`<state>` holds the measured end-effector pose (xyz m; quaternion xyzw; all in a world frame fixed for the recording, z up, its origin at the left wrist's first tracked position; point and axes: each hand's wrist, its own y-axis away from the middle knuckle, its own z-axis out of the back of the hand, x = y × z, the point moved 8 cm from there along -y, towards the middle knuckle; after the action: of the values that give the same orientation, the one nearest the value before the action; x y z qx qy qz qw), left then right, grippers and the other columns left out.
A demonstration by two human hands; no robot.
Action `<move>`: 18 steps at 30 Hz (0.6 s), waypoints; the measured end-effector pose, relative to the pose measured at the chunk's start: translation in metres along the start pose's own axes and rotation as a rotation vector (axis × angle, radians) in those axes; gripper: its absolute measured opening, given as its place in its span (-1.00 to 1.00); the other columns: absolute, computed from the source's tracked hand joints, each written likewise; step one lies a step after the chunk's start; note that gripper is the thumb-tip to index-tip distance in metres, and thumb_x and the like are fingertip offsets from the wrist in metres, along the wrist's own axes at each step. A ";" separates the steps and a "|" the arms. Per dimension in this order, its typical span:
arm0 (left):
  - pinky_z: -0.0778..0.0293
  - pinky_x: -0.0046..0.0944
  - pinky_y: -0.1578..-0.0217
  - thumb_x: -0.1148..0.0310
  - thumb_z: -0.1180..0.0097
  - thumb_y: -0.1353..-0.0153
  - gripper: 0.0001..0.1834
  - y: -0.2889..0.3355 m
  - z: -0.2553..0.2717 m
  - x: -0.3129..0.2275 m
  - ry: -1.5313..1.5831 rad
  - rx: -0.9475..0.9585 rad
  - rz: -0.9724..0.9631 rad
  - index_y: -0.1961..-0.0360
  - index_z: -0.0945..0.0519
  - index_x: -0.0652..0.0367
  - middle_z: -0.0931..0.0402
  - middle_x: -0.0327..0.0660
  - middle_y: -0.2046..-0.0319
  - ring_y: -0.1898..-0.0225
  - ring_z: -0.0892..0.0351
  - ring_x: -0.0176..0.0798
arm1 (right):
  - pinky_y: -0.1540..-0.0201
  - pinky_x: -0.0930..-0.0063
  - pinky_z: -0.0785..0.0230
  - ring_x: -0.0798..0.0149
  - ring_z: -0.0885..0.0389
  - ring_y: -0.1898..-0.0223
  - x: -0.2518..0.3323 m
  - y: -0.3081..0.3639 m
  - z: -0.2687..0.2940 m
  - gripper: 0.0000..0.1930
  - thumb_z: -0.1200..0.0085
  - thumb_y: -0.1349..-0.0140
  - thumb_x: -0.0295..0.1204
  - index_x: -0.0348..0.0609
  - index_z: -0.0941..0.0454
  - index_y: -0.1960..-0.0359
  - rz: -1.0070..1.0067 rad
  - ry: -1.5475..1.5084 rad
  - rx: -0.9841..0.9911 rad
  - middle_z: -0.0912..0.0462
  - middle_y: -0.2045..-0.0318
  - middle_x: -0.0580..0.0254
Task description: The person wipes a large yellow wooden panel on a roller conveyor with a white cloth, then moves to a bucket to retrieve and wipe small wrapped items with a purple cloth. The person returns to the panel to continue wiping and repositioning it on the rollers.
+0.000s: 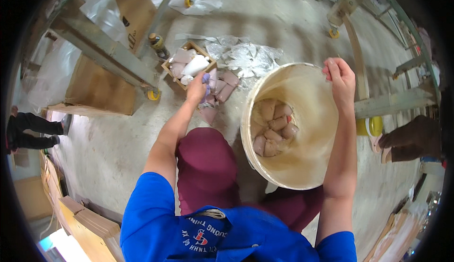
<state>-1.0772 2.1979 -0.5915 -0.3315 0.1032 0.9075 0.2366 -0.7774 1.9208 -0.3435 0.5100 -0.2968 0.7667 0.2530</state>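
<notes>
My left hand is closed around a crumpled purple piece, soft-looking, cloth or plastic. It is beside a small wooden box filled with pinkish-brown packets and a white one. More pinkish-brown packets lie on the floor just right of that hand. A large off-white bucket stands tilted against my legs, its mouth facing me. Several brownish packets and a small red spot are at its bottom. My right hand is over the bucket's far right rim, fingers curled together; whatever they hold, if anything, is hidden.
A dark bottle stands behind the wooden box. Clear plastic sheeting covers the floor beyond. Wheeled metal frames rise on both sides, with a cardboard box at left. A yellow-green container and other people's legs are at right.
</notes>
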 end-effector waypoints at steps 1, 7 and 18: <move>-0.41 0.02 0.16 0.39 -0.01 -0.02 -0.60 0.000 0.000 0.002 -0.038 -0.019 0.023 0.04 -0.46 -0.03 -0.54 0.11 0.27 0.17 -0.51 0.19 | 0.39 0.67 -0.24 0.58 -0.39 0.46 0.001 0.000 -0.001 -0.76 -0.02 -0.25 -0.27 -0.23 -0.51 0.37 0.012 -0.005 0.001 -0.51 0.52 0.41; -0.42 -0.02 0.22 -0.05 -0.09 -0.08 -0.49 -0.006 0.027 0.006 -0.013 -0.099 0.014 0.12 -0.52 0.14 -0.55 0.14 0.33 0.23 -0.53 0.20 | 0.44 0.68 -0.23 0.59 -0.38 0.51 0.014 0.001 0.010 -0.75 -0.03 -0.24 -0.27 -0.25 -0.53 0.39 0.058 -0.019 -0.059 -0.51 0.57 0.42; -0.49 -0.02 0.26 -0.30 0.35 -0.22 -0.36 0.000 0.065 -0.088 1.198 0.326 0.344 0.54 -0.34 0.11 -0.50 0.03 0.27 0.28 -0.53 -0.11 | 0.40 0.67 -0.24 0.54 -0.38 0.49 0.034 0.008 0.049 -0.74 -0.05 -0.23 -0.28 -0.28 -0.53 0.39 0.143 -0.199 -0.253 -0.55 0.53 0.34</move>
<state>-1.0542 2.1887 -0.4854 -0.7192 0.4058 0.5627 0.0366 -0.7640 1.8830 -0.2990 0.5251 -0.4500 0.6849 0.2293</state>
